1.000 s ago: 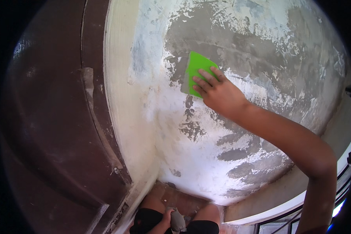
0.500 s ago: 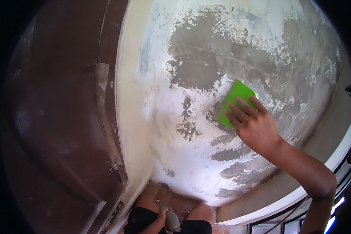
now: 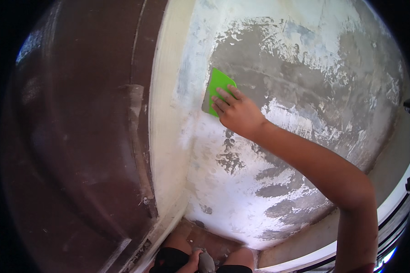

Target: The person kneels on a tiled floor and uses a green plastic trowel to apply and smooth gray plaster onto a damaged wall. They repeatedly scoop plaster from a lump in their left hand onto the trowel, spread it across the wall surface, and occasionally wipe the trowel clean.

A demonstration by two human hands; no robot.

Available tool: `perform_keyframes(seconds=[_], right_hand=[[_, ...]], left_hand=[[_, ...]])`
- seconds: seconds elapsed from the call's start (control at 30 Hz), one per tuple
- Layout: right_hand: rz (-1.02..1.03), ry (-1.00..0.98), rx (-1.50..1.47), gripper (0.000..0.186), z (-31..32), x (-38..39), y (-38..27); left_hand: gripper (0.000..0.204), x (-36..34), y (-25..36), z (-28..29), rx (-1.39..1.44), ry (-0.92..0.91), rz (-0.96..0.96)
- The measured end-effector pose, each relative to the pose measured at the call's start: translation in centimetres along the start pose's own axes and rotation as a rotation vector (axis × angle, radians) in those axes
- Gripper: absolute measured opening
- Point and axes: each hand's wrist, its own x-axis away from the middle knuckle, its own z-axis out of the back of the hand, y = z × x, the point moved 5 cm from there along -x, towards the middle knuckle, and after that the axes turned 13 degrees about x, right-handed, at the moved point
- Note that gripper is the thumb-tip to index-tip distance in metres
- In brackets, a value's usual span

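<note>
My right hand (image 3: 242, 114) presses a flat green plastic putty spreader (image 3: 219, 80) against the wall, fingers spread over its face. The spreader sits near the left side of a grey patch (image 3: 243, 54) on the wall, close to the inner corner. Rough grey filler and chalky white paint cover the wall (image 3: 228, 204) in uneven areas. Low between my knees, my left hand (image 3: 193, 262) is closed around a rounded grey bundle (image 3: 207, 261), which looks like a filled bag; its lower part is cut off by the frame.
A dark brown door (image 3: 82, 145) with a worn strip (image 3: 137, 123) stands at the left, beside a cream frame (image 3: 168, 136). A white curved ledge (image 3: 300, 260) and dark bars (image 3: 392, 230) lie at lower right. Reddish floor (image 3: 205, 236) shows below.
My right hand has swept the green spreader left and up across the wall toward the corner. My left hand stays low with the grey bundle. The view has shifted slightly.
</note>
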Motion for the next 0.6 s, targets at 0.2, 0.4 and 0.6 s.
perform_keyframes(seconds=[0.2, 0.4, 0.6], right_hand=[[0.102, -0.379, 0.001, 0.044, -0.8, 3.6, -0.5], [0.088, -0.450, -0.005, 0.044, 0.7, 9.5, 1.3], [0.062, -0.472, -0.042, 0.040, 5.2, 15.2, 2.9]], left_hand=[[0.037, 2.1, 0.6, -0.9, -0.076, 0.003, -0.007], [0.039, 3.5, 1.6, -2.1, 0.014, -0.053, -0.012], [0.030, 4.6, 1.7, -2.1, 0.011, -0.053, 0.059]])
